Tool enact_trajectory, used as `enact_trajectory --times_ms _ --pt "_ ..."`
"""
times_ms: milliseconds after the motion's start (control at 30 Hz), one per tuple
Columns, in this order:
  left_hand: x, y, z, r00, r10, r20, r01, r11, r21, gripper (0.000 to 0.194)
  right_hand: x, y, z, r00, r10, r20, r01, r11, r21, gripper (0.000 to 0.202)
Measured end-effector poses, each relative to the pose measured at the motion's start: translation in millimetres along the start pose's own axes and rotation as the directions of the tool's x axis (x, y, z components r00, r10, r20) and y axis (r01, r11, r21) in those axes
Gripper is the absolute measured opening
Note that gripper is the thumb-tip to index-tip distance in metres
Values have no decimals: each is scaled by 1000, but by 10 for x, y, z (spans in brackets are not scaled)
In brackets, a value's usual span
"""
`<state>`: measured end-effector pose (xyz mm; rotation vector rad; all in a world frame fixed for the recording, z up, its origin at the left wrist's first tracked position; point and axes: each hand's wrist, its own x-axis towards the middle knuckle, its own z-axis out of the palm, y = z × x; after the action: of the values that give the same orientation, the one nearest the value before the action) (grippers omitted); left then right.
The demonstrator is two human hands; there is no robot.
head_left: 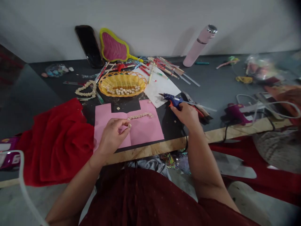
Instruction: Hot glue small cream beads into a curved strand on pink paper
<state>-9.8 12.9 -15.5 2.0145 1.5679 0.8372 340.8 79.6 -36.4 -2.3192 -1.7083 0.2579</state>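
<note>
My left hand [115, 133] is over the pink paper [147, 130], pinching a small pale bead-like piece [129, 125] between thumb and fingers. Just beyond its fingertips a curved row of similar pale pieces [141, 116] lies on the paper. My right hand [187, 115] is wrapped round a blue hot glue gun [172, 99], whose nozzle points left over a white sheet [162, 88]. A clear glue stick [199, 106] sticks out of its back. Behind the paper stands a yellow woven basket [122, 82] with more pale pieces inside.
A heart-shaped pale ring [87, 89] lies left of the basket. Red cloth [56, 147] covers the table's left front. Along the wall are a phone [89, 45], a yellow-edged pink fan shape [114, 47] and a pink bottle [197, 47]. Another person's hand [288, 95] shows at far right.
</note>
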Motion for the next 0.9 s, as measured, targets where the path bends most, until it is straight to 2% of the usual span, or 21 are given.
enact_trajectory --times_ms 100,200,267,367,433,500,600,767,900 --pt "-15 -2 -41 998 65 0 -65 997 -39 17 35 -14 -56 1000 11 18 -12 997 72 33" --pt "-23 -26 -63 992 122 -22 -123 991 -57 17 -23 -16 -119 999 35 -4 -32 948 317 29" --pt "-31 -46 -70 988 145 -44 -147 987 -57 18 -98 -26 -151 998 68 1 -57 837 545 26" --pt "-53 -73 -71 990 120 -76 -124 991 -51 17 -257 -77 -196 994 68 81 -105 572 813 27" --pt "-69 -85 -64 994 64 -84 -68 996 -49 16 -400 -146 -233 986 32 161 -159 427 890 25" --pt "-79 -88 -51 997 16 -76 -21 998 -55 15 -568 -236 -269 979 -6 204 -189 353 916 25" --pt "-75 -68 -25 998 4 -65 -9 997 -72 14 -826 -368 -298 967 -145 212 -152 343 927 28" --pt "-62 15 -4 997 15 -79 -23 995 -94 10 -1098 -458 -238 848 -450 281 -92 397 913 34" --pt "-68 73 -5 996 1 -90 -11 993 -115 8 -1175 -467 -186 806 -534 255 -29 394 919 35"
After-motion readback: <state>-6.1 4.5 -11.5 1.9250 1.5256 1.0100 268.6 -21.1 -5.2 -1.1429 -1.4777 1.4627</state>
